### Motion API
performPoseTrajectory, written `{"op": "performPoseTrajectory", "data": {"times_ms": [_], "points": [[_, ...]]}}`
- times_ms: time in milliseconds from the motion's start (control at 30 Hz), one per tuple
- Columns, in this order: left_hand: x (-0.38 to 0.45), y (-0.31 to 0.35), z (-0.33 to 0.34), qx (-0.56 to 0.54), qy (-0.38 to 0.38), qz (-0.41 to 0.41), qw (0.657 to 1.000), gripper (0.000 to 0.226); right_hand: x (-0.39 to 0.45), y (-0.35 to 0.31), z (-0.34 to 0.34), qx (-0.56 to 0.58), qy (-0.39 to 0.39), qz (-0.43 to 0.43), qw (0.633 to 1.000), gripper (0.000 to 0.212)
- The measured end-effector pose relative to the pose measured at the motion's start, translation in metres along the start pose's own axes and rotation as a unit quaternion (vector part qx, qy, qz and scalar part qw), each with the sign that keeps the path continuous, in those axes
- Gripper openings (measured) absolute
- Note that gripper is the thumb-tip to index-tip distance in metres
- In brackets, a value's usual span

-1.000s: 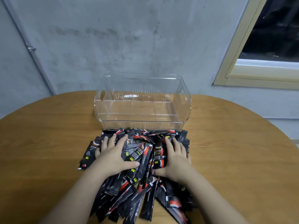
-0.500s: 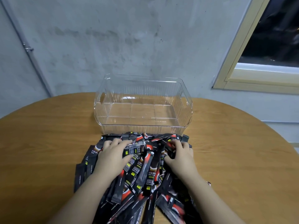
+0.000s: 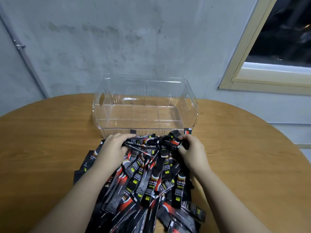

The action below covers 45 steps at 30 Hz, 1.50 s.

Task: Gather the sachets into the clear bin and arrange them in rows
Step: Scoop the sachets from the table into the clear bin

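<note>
A heap of black, red and yellow sachets (image 3: 148, 180) lies on the round wooden table (image 3: 50, 148), just in front of the clear ribbed bin (image 3: 190, 115). The bin holds nothing. My left hand (image 3: 114, 148) curls its fingers over the far left end of the heap and grips several sachets. My right hand (image 3: 191, 150) grips a bunch of sachets at the far right end, close to the bin's front wall. Between the two hands a bundle of sachets is gathered crosswise. The lower sachets run out of view at the bottom edge.
A grey concrete wall (image 3: 117, 47) stands right behind the table. A window frame (image 3: 244, 68) is at the upper right and a metal pipe (image 3: 25, 56) runs down the wall at the left.
Both hands have moved forward across the heap towards the bin and gone from lying flat on the sachets to curling round bunches of them, pulling the top sachets together.
</note>
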State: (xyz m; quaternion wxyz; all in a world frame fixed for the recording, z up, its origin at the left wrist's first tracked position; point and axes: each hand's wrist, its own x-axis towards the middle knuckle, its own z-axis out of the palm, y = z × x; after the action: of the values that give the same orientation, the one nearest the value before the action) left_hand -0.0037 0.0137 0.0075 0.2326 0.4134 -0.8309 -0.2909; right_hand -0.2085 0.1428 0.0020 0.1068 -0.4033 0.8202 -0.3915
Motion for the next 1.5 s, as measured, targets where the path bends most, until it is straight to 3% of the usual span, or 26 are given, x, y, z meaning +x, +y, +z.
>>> {"op": "performPoseTrajectory", "data": {"times_ms": [633, 933, 1000, 1100, 1200, 1300, 1500], "points": [[0.033, 0.009, -0.009, -0.043, 0.048, 0.023, 0.998, 0.052, 0.006, -0.005, -0.022, 0.065, 0.061, -0.015, 0.996, 0.023], [0.095, 0.028, -0.020, -0.093, 0.080, 0.006, 0.992, 0.040, 0.079, -0.058, 0.001, 0.115, 0.051, -0.024, 0.992, 0.024], [0.112, 0.031, -0.022, -0.077, 0.100, -0.010, 0.992, 0.038, 0.102, -0.064, 0.011, 0.136, 0.050, 0.013, 0.989, 0.023], [0.133, 0.021, -0.018, -0.026, 0.101, -0.056, 0.993, 0.035, 0.135, -0.061, 0.027, 0.241, 0.034, 0.140, 0.960, 0.022], [0.136, 0.010, -0.013, 0.028, 0.002, -0.121, 0.992, 0.052, 0.141, -0.058, 0.032, 0.233, -0.038, 0.208, 0.949, 0.038], [0.124, 0.008, -0.012, 0.035, -0.030, -0.097, 0.994, 0.059, 0.128, -0.054, 0.029, 0.189, -0.057, 0.167, 0.966, 0.044], [0.062, 0.017, -0.016, 0.041, -0.046, 0.050, 0.997, 0.039, 0.045, -0.039, 0.006, 0.079, -0.040, -0.030, 0.996, 0.045]]}}
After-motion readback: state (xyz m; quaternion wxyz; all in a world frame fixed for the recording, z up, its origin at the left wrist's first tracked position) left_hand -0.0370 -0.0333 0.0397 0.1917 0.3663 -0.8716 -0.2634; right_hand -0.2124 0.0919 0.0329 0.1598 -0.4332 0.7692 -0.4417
